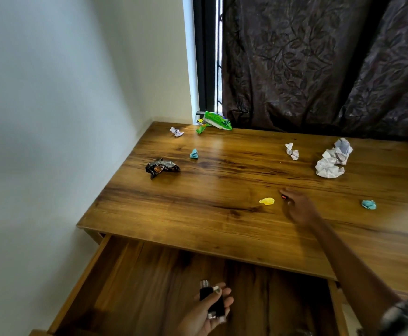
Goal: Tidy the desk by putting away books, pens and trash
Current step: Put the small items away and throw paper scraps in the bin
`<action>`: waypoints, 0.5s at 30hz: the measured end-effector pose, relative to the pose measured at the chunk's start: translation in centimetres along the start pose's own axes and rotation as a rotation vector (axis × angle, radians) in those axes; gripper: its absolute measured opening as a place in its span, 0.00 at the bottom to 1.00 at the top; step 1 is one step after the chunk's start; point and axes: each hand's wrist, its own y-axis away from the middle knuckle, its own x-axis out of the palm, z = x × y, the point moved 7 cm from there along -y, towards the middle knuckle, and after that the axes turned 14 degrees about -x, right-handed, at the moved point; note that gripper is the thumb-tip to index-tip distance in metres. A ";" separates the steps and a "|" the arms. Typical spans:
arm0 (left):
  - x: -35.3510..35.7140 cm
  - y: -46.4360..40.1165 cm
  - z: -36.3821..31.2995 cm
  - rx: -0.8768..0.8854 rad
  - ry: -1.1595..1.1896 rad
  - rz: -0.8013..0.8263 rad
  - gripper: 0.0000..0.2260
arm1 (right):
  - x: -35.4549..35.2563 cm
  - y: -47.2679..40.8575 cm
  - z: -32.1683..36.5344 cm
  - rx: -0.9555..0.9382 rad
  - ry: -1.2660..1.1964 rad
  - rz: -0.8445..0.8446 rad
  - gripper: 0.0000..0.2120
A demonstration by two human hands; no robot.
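I see the drawer (130, 282) open with my left hand (204, 311) over it, fingers curled round black markers (211, 300). My right hand (299, 209) rests mid-desk (198, 214), pinching something small and red; crumpled papers (330, 163) and wrappers (161, 167) lie toward the far edge.

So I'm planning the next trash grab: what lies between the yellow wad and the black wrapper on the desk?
Nothing; in the head view the desk is bare wood between the yellow wad and the black wrapper.
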 end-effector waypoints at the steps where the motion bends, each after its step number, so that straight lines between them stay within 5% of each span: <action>1: -0.2 -0.2 0.2 -0.006 -0.018 -0.012 0.11 | 0.5 0.0 -0.2 -0.013 0.060 0.005 0.20; 9: -1.1 -1.3 2.0 0.018 -0.195 -0.118 0.10 | 0.1 5.8 0.1 0.104 0.107 -0.389 0.12; 15: -1.2 -2.0 4.4 0.041 -0.627 -0.223 0.10 | 0.2 12.3 0.0 0.199 -0.127 -0.447 0.09</action>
